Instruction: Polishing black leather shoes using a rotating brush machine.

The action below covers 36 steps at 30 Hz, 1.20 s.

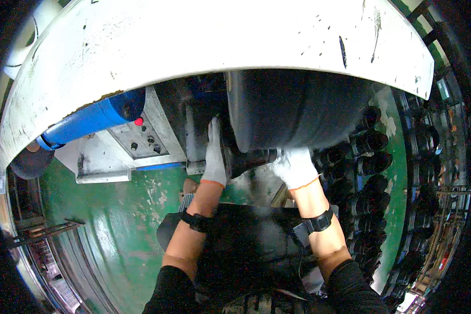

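Note:
My left hand (214, 153), in a white work glove with an orange cuff, reaches forward with its fingers stretched straight. It lies along the left side of a dark, shoe-like piece (251, 160), and its thumb is hidden. At the other end of this piece, my right hand (296, 166), gloved the same way, is closed with curled fingers. The piece sits just below a big dark drum or wheel (298, 110) under a white machine hood. Blur and shadow hide its exact shape and whether it touches the drum.
The scuffed white hood (235, 36) overhangs the work. At left are a blue cylinder (89, 123) and a metal panel (141, 138) with a red button. Black footwear (374, 162) fills racks on my right. A long rack (63, 261) stands at lower left on the green floor (115, 209).

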Each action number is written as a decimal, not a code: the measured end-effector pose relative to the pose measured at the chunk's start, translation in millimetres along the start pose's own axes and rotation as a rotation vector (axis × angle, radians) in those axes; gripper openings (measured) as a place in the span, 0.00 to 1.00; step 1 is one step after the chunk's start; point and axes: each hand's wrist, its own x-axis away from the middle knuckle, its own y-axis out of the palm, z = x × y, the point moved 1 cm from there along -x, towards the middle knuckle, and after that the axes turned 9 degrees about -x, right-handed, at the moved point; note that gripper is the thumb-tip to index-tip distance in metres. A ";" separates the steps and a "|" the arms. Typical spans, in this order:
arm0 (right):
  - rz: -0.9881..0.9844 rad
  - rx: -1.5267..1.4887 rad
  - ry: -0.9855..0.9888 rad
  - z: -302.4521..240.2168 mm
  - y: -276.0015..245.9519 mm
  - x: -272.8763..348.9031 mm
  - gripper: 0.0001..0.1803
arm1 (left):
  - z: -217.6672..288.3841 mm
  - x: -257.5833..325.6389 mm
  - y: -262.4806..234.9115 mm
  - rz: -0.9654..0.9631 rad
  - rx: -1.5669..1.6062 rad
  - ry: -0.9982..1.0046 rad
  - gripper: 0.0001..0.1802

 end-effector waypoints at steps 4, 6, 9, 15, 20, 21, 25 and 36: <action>-0.093 0.123 0.063 31.5 31.0 15.6 0.24 | 101.3 24.9 58.6 0.161 0.605 -0.534 0.40; -0.019 0.031 -0.018 12.7 39.3 -2.0 0.24 | 19.1 32.2 -0.1 0.060 0.149 0.007 0.41; 0.056 -0.037 -0.052 29.1 50.6 6.2 0.25 | 115.6 25.0 40.8 0.200 0.582 -0.570 0.40; -0.081 0.058 0.013 141.9 108.1 52.0 0.24 | 122.4 15.4 43.8 0.103 0.471 -0.587 0.39; -0.187 0.267 -0.115 104.6 94.0 38.7 0.26 | 124.6 33.5 34.5 -0.278 0.918 -0.551 0.35; -0.170 0.201 -0.089 100.9 92.4 37.9 0.26 | 120.7 34.5 33.3 -0.404 1.001 -0.534 0.34; -0.121 0.054 0.040 111.5 56.2 45.1 0.25 | 130.8 35.5 68.4 -0.444 1.116 -0.548 0.33; -0.139 0.077 -0.148 69.4 32.7 31.3 0.24 | 26.6 -14.8 60.5 -0.054 1.004 -0.360 0.27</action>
